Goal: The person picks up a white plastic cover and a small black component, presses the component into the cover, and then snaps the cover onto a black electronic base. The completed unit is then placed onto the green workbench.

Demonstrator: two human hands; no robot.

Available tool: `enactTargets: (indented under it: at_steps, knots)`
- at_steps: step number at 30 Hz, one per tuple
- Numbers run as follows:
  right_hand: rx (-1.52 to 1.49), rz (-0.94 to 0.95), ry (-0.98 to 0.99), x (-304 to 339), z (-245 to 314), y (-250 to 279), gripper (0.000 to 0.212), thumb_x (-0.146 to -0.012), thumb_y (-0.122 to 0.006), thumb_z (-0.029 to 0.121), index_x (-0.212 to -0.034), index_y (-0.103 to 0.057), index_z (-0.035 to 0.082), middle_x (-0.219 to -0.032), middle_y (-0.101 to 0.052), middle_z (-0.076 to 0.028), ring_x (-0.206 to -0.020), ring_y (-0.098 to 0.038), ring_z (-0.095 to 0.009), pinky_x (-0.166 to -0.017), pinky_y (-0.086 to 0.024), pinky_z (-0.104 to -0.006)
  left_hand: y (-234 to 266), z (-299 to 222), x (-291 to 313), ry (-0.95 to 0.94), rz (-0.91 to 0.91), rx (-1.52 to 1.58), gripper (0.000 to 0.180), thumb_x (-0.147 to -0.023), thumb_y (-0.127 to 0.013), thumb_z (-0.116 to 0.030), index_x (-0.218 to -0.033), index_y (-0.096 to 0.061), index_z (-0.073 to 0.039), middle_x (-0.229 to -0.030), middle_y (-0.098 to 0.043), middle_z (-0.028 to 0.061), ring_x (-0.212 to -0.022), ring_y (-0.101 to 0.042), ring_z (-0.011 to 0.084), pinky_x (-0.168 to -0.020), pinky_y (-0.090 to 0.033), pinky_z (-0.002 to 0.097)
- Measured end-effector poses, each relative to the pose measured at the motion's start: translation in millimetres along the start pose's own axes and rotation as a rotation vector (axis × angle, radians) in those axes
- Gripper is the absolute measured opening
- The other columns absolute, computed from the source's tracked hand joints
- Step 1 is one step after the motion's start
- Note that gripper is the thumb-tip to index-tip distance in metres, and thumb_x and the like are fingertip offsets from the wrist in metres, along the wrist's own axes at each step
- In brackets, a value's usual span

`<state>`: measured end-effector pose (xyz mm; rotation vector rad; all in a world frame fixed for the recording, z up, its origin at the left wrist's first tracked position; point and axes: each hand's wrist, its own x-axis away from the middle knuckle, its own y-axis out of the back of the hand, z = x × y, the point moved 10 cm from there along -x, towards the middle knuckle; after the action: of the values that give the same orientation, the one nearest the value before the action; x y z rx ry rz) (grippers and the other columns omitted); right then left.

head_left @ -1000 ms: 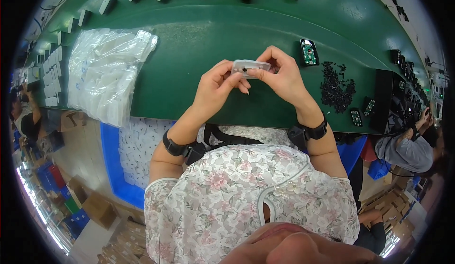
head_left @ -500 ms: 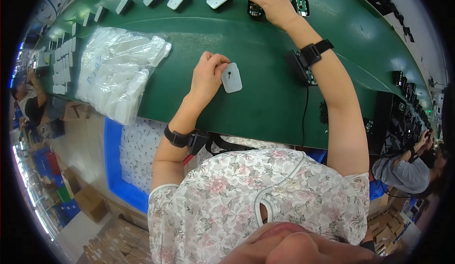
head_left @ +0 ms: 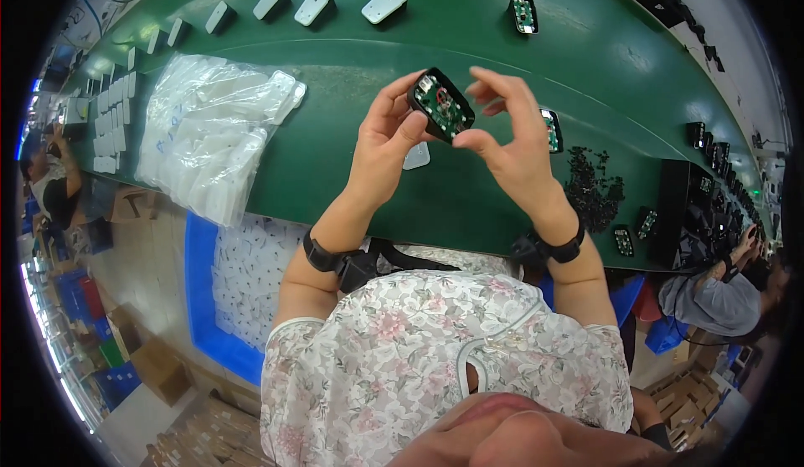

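My left hand (head_left: 378, 144) grips a small black housing with a green circuit board (head_left: 444, 107) by its left side, raised above the green table and tilted. The board side faces up, and a bit of red shows on it. My right hand (head_left: 521, 140) is at the housing's right with fingers spread. Its thumb is close to the lower right corner; whether it touches, I cannot tell. Below the hands a white cover plate (head_left: 416, 157) lies on the table, largely hidden. Another housing with a board (head_left: 551, 130) sits just behind my right hand, partly covered by it.
One open housing (head_left: 524, 15) stands at the far side. White-topped units (head_left: 385, 4) line the far left. A clear bag of white covers (head_left: 205, 136) lies left; small black parts (head_left: 593, 189) are heaped right. A blue bin (head_left: 201, 299) is below. Co-workers sit at both sides.
My right hand has come back from the far side of the table. One of the two housings there is now in my left hand, which has let go of the white cover plate.
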<state>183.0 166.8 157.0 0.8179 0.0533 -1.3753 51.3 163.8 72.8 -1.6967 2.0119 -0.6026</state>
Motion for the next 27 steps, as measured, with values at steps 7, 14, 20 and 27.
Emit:
enactTargets:
  at_steps: [7, 14, 20, 27]
  knots:
    - [0.212, -0.081, 0.186, 17.7, 29.7, 2.5, 0.032, -0.07, -0.074, 0.003, -0.101, -0.068, 0.008, -0.098, -0.059, -0.006, -0.086, -0.053, -0.02, -0.067, -0.045, -0.0304, -16.6, 8.6, 14.3, 0.078, 0.095, 0.065, 0.045, -0.091, -0.057, -0.012, -0.133, -0.042, -0.004, -0.119, -0.055, 0.0082, -0.106, -0.055, 0.0154, -0.086, -0.05, 0.0306]
    - [0.318, -0.137, 0.391, 24.9, 55.7, -3.6, 0.02, -0.07, -0.072, -0.002, -0.088, -0.065, 0.003, -0.087, -0.058, -0.006, -0.077, -0.053, -0.024, -0.069, -0.044, -0.0325, -14.0, 10.8, 17.3, 0.071, 0.075, 0.134, 0.045, -0.09, -0.058, -0.012, -0.132, -0.044, -0.004, -0.119, -0.055, 0.0076, -0.107, -0.054, 0.0148, -0.088, -0.049, 0.0315]
    - [-0.215, -0.179, -0.15, 30.6, 2.3, 4.6, 0.018, -0.08, -0.068, 0.002, -0.095, -0.059, 0.002, -0.09, -0.056, -0.004, -0.085, -0.054, -0.015, -0.072, -0.044, -0.0267, -34.5, -38.8, 19.3, -0.45, 0.145, -0.444, 0.046, -0.082, -0.066, -0.009, -0.125, -0.052, -0.002, -0.116, -0.056, 0.0109, -0.106, -0.055, 0.0204, -0.085, -0.05, 0.033]
    - [-0.474, -0.093, -0.311, 39.1, -19.3, -11.8, 0.01, -0.085, -0.063, -0.001, -0.093, -0.056, -0.003, -0.09, -0.056, -0.004, -0.081, -0.055, -0.011, -0.073, -0.046, -0.0233, -42.4, -43.3, 26.7, -0.67, 0.162, -0.704, 0.049, -0.075, -0.071, -0.008, -0.121, -0.056, -0.004, -0.113, -0.057, 0.0159, -0.1, -0.059, 0.0277, -0.083, -0.051, 0.0347]
